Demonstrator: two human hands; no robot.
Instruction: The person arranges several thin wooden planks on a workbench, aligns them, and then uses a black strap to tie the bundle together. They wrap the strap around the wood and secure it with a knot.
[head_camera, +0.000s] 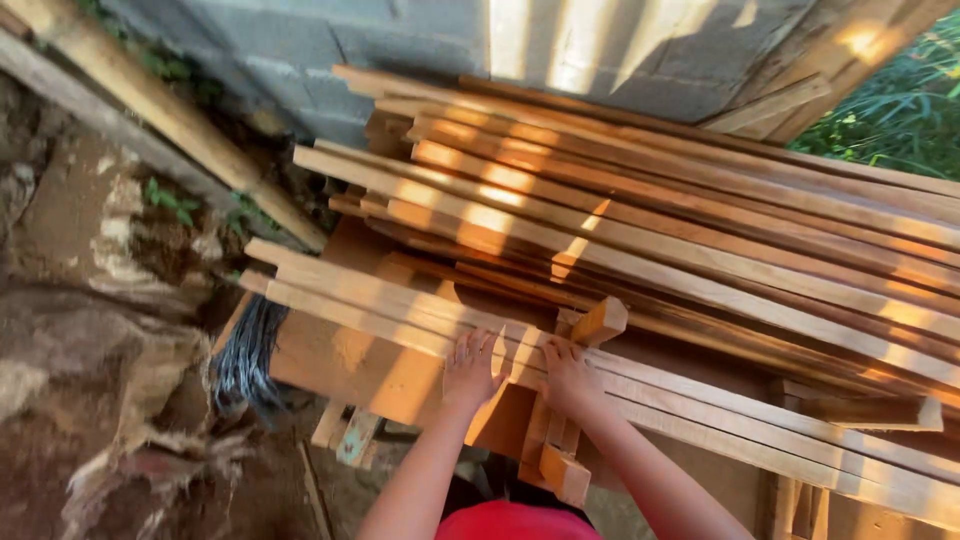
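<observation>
A stack of long reddish wooden planks lies across the view, sloping down to the right. My left hand rests palm down on the near planks at the front of the stack, fingers spread. My right hand presses on the same near planks just to the right, next to a short wood block that stands up between the boards. Both hands lie flat on the wood rather than wrapped around it.
A grey block wall stands behind the stack. A leaning timber runs along bare earth and rock at left. A bundle of dark wire hangs under the plank ends. Green plants show at upper right.
</observation>
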